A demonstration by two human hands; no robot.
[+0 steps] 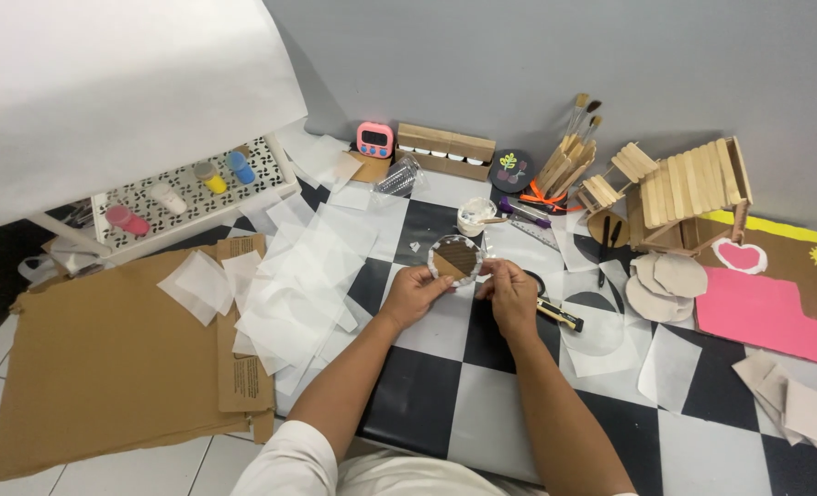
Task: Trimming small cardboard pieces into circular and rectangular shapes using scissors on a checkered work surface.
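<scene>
I see the round cardboard disc (454, 258) pinched between fingers of left hand (415, 292) and right hand (509, 289), seemingly paper-covered, just below the glue pot (475, 219).

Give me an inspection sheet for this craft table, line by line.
Surface: black-and-white checkered table, mostly covered.
Job's things: round cardboard disc edged with white, held up by both hands.
Clutter: white paper sheets, flat cardboard, stick house, brushes, utility knife, pink timer.
Grippers: left hand and right hand pinch the disc's edges.
Cables: nothing seen.
Surroundings: grey wall, rack with paint bottles.
</scene>
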